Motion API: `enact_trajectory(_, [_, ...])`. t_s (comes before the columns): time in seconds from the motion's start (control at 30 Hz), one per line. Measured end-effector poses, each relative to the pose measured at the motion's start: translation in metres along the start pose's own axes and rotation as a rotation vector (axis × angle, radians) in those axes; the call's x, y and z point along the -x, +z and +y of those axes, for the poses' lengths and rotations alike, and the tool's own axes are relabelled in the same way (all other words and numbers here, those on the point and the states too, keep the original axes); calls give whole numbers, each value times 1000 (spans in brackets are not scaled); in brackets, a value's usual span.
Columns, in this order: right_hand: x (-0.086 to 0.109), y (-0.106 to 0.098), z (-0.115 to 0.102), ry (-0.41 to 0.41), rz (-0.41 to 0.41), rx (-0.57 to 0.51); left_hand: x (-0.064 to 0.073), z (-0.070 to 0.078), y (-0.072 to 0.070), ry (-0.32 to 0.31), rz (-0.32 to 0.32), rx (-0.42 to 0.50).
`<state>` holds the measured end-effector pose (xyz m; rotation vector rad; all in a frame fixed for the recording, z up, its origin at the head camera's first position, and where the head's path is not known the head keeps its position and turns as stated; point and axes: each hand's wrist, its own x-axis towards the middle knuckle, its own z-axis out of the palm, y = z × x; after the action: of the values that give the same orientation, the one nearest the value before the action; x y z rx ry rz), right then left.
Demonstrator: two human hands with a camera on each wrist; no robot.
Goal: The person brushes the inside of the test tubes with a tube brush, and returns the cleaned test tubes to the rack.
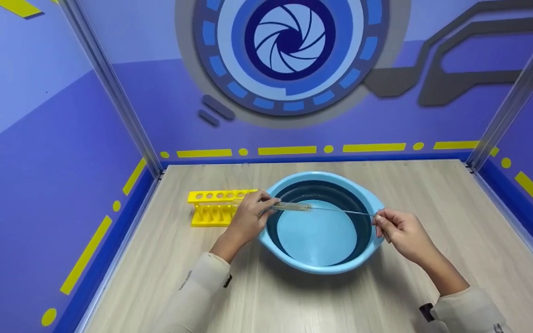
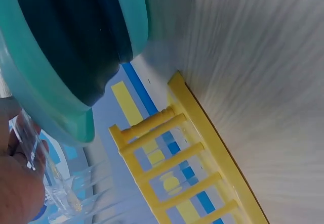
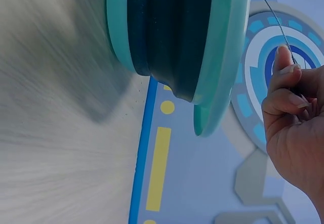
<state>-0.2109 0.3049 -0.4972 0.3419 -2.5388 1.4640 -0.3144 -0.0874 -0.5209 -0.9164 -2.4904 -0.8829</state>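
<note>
Gripping a clear tube (image 1: 292, 206) with curled fingers of the left hand (image 1: 248, 215), pinching the protruding wire (image 1: 343, 211) in the right hand (image 1: 404, 232), over a blue basin (image 1: 317, 240) near the back edge of the counter (image 1: 155, 259).

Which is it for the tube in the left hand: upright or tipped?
Tipped: the head view shows the tube lying nearly sideways in the left hand, one end over the basin.

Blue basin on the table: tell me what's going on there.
A person's left hand holds a clear tube over the blue basin, while the right hand pinches a thin wire-handled brush that reaches the tube's mouth. A yellow rack stands on the table, left of the basin.
</note>
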Motion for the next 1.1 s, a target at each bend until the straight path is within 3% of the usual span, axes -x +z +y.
enact_trajectory(0.3, [3, 0, -4, 2, 15, 38, -4, 7, 8, 11, 37, 11])
enact_trajectory(0.53, [2, 5, -8, 9, 14, 66, -6, 11, 10, -5, 18, -6])
enact_trajectory(0.8, [-1, 17, -12, 26, 11, 82, -10, 20, 18, 26, 18, -25])
enact_trajectory(1.1, [-4, 26, -15, -8, 27, 75, -6, 18, 23, 32, 63, 29])
